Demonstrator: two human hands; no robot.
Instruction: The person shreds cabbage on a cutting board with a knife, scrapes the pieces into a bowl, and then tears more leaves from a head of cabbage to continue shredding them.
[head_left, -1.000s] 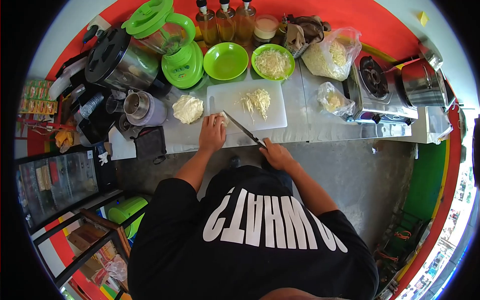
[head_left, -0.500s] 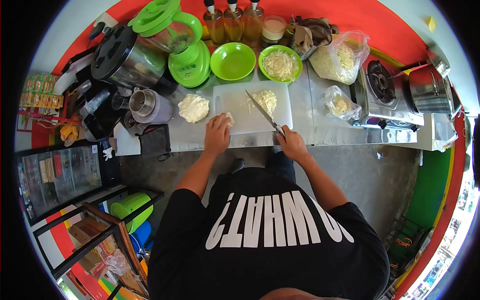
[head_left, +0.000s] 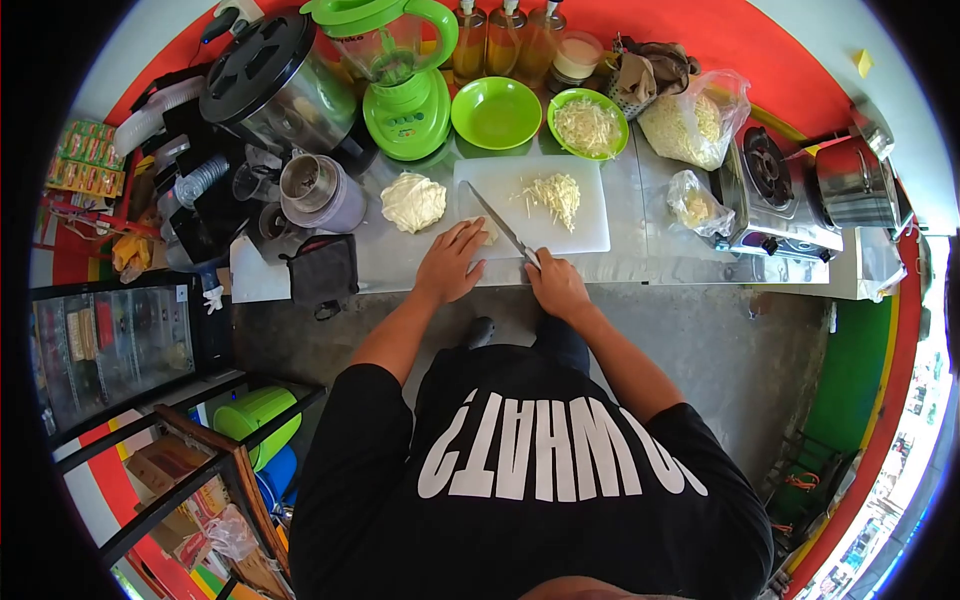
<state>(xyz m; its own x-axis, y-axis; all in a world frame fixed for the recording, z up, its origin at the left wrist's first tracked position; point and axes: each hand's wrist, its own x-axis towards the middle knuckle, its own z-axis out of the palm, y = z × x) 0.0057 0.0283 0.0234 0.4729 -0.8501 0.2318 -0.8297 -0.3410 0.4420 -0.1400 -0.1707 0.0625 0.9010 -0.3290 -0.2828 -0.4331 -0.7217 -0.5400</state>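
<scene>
My left hand [head_left: 450, 264] rests at the front left of a white cutting board [head_left: 590, 212], its fingers over a pale piece of cabbage [head_left: 489, 231] that is partly hidden. My right hand [head_left: 559, 284] is closed around the handle of a kitchen knife [head_left: 502, 222]. The blade slants up and left across the board, just right of the piece under my left fingers. Farther right on the board lies a small heap of shredded cabbage [head_left: 556, 200]. A larger pale cabbage chunk [head_left: 413, 202] sits on the metal counter, left of the board.
Behind the board stand an empty green bowl [head_left: 495, 113], a green bowl of shreds [head_left: 588, 126] and a green blender [head_left: 407, 110]. Bags of shreds [head_left: 690, 125] and a gas stove [head_left: 765, 190] are to the right. A black pouch [head_left: 322, 272] lies at the counter's left front edge.
The view has shifted, so the counter appears farther right. The knife has moved left across the board, from beside the shredded heap to close by the piece under my left hand.
</scene>
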